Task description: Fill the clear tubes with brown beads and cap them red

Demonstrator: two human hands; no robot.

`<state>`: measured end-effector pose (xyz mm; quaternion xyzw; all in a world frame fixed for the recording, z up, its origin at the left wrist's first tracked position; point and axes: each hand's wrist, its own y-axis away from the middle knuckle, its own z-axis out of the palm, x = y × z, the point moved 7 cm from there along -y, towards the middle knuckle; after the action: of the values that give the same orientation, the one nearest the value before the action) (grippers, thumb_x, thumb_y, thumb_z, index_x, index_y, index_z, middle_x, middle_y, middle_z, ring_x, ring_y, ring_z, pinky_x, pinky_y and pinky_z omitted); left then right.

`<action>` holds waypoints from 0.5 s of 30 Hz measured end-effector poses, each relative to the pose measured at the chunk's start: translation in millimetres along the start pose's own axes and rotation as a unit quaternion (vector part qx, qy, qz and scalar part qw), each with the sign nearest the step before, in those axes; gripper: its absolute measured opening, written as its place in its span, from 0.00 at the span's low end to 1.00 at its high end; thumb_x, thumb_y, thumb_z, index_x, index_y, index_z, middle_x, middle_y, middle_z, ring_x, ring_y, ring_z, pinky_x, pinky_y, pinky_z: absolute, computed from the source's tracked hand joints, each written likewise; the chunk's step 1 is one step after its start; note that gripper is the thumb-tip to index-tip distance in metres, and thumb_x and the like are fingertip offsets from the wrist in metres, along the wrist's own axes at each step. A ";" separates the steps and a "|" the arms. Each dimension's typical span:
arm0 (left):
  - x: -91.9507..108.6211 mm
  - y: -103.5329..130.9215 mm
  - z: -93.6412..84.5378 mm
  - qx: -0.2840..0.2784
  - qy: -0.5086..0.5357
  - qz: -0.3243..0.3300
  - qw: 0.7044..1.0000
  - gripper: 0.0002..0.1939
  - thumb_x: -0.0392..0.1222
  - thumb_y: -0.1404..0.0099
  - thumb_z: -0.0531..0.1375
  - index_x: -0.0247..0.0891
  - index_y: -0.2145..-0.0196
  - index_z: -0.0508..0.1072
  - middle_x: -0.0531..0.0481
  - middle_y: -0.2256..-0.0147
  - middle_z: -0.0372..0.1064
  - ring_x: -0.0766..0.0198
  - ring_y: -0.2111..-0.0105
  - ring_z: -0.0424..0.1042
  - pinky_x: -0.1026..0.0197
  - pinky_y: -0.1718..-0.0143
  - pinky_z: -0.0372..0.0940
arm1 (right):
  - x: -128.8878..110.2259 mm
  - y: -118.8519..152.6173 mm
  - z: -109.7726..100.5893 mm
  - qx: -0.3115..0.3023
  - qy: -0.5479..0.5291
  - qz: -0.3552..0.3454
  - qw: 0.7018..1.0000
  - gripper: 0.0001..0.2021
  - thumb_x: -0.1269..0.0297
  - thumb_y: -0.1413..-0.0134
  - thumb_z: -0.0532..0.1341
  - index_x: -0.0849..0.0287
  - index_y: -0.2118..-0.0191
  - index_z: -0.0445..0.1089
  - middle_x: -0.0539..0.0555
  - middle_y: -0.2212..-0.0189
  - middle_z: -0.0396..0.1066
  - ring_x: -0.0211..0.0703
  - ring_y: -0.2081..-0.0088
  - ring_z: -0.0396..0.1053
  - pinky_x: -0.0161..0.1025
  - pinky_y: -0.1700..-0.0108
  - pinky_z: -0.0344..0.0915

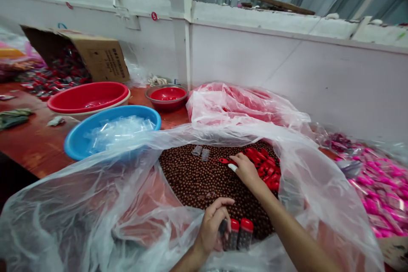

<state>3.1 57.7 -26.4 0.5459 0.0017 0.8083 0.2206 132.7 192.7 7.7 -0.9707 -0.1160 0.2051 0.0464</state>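
My left hand [212, 225] is closed round a small dark-looking container [222, 228], mostly hidden by the fingers. Right beside it stand two clear containers with red caps [245, 234], dark balls showing inside. Farther off, my right hand [245, 171] has its fingertips closed on a red plastic cap with a loop [224, 161]; one finger wears a white cover. A pile of red caps [266, 165] lies just right of this hand. Under both hands spreads a mass of small brown balls [194, 178], with two clear empty containers [205, 154] on top.
Clear plastic sheeting [95, 204] surrounds the balls. Left of it are a blue basin [72, 142] of clear pieces, a red basin [54, 102] and a smaller bowl [183, 95]. A tipped carton [105, 61] spills red-capped items. Pink packets [382, 182] lie right; a wall is behind.
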 end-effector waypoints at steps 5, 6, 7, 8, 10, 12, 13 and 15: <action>20.9 2.5 -10.4 0.056 -0.013 0.046 0.997 0.21 0.50 0.35 0.45 0.33 0.52 0.63 0.55 0.80 0.63 0.69 0.83 0.61 0.69 0.84 0.58 | -12.4 -6.2 12.1 0.007 -0.029 -0.016 0.999 0.11 0.72 0.47 0.55 0.59 0.59 0.71 0.59 0.61 0.70 0.49 0.55 0.62 0.44 0.50 0.56; 23.3 2.1 -12.5 0.063 -0.013 0.050 0.997 0.22 0.51 0.34 0.44 0.34 0.51 0.62 0.54 0.80 0.63 0.69 0.83 0.62 0.69 0.84 0.59 | -11.7 -4.5 11.8 0.008 -0.044 -0.013 0.999 0.11 0.72 0.47 0.55 0.59 0.59 0.71 0.59 0.62 0.70 0.49 0.56 0.62 0.45 0.51 0.56; 25.0 1.4 -14.6 0.069 -0.014 0.053 0.996 0.23 0.52 0.34 0.43 0.34 0.50 0.61 0.55 0.80 0.63 0.69 0.83 0.62 0.68 0.84 0.58 | -11.0 -1.5 10.9 0.007 -0.061 -0.009 0.998 0.11 0.72 0.47 0.55 0.59 0.59 0.71 0.58 0.62 0.71 0.48 0.57 0.63 0.44 0.52 0.57; 26.4 0.4 -16.8 0.076 -0.014 0.056 0.995 0.23 0.52 0.34 0.43 0.35 0.49 0.61 0.55 0.80 0.63 0.69 0.84 0.61 0.68 0.84 0.58 | -11.1 3.2 9.5 0.005 -0.082 -0.006 0.997 0.12 0.71 0.46 0.55 0.59 0.58 0.70 0.58 0.62 0.72 0.47 0.58 0.64 0.44 0.53 0.59; 29.0 -2.0 -20.9 0.089 -0.014 0.067 0.994 0.24 0.53 0.34 0.41 0.36 0.48 0.59 0.55 0.80 0.63 0.70 0.85 0.61 0.69 0.84 0.58 | -15.2 17.5 5.0 -0.006 -0.122 -0.004 0.993 0.13 0.68 0.45 0.54 0.58 0.54 0.69 0.56 0.59 0.72 0.45 0.58 0.66 0.42 0.54 0.61; 31.0 -4.3 -23.4 0.096 -0.012 0.079 0.992 0.25 0.54 0.33 0.40 0.37 0.46 0.58 0.55 0.80 0.63 0.70 0.85 0.61 0.69 0.83 0.58 | -25.4 37.2 -0.5 -0.027 -0.184 -0.008 0.983 0.16 0.65 0.43 0.52 0.56 0.50 0.66 0.54 0.55 0.71 0.43 0.55 0.67 0.40 0.53 0.62; 31.3 -5.3 -23.7 0.096 -0.010 0.083 0.992 0.25 0.54 0.33 0.40 0.37 0.46 0.57 0.55 0.80 0.63 0.70 0.84 0.61 0.69 0.83 0.58 | -32.3 48.2 -3.4 -0.041 -0.225 -0.011 0.973 0.17 0.64 0.42 0.52 0.55 0.48 0.65 0.53 0.53 0.70 0.42 0.54 0.66 0.40 0.52 0.62; 29.9 -6.8 -23.4 0.089 -0.012 0.083 0.993 0.27 0.56 0.33 0.38 0.38 0.45 0.56 0.55 0.80 0.63 0.70 0.84 0.61 0.68 0.82 0.58 | -46.4 70.3 -7.5 -0.072 -0.337 -0.009 0.939 0.17 0.62 0.43 0.53 0.54 0.48 0.65 0.53 0.52 0.69 0.43 0.52 0.66 0.42 0.51 0.61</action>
<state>-24.3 80.1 -11.2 0.5713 0.0255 0.8138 0.1037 109.0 112.9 22.9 -0.8446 -0.1484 0.5105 -0.0638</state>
